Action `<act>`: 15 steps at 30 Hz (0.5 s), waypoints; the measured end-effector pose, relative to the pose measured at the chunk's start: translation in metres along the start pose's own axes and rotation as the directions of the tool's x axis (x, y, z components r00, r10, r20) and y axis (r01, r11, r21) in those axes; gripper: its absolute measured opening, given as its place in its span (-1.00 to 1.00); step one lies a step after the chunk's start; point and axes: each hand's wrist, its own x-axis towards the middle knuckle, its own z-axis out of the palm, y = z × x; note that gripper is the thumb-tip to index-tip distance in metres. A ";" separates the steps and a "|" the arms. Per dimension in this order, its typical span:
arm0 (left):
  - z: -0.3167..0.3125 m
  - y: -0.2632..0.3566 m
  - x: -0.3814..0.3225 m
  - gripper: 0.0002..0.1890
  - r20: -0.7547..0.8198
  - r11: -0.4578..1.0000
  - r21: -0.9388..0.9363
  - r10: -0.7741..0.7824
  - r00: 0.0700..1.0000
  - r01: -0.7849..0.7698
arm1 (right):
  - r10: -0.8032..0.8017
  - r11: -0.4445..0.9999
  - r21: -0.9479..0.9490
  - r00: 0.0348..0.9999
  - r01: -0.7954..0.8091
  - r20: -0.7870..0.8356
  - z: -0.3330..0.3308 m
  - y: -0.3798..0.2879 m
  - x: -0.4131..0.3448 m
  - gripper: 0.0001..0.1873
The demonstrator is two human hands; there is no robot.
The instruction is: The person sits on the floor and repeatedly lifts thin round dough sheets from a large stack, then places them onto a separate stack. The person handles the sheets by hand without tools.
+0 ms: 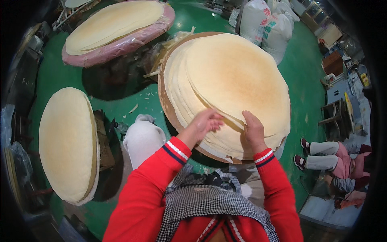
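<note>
In front of me a stack of large, thin round flatbread sheets [239, 78] lies on a round brown board [163, 99]. My right hand [254, 130] grips the near edge of the upper sheets, thumb on top, and that edge is lifted a little. Close to the same edge, on its left, is my left hand [208, 122], slightly blurred, with fingers curled and apart; I see nothing held in it. Lower sheets stick out in uneven layers at the left and near side of the stack.
Another stack of sheets [115, 22] rests on a pink plastic-wrapped round base [121, 50] at the upper left. A third stack [66, 142] stands at the left by a cardboard box [104, 140]. White sacks [254, 21] are behind. A person [344, 160] sits at the right.
</note>
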 end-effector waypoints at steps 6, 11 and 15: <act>0.005 -0.020 0.016 -0.75 -0.037 0.987 0.145 0.080 0.996 -0.074 | -0.001 0.999 0.053 1.000 0.001 0.016 0.012 -0.025 0.011 -0.57; 0.007 -0.026 0.019 -0.80 -0.082 0.959 0.263 0.134 0.988 -0.108 | 0.018 0.996 0.089 0.999 -0.022 0.045 0.013 -0.040 0.020 -0.57; 0.008 -0.029 0.017 -0.81 -0.070 0.927 0.346 0.176 0.982 -0.142 | 0.046 0.994 0.088 0.986 -0.061 0.159 0.005 -0.047 0.027 -0.53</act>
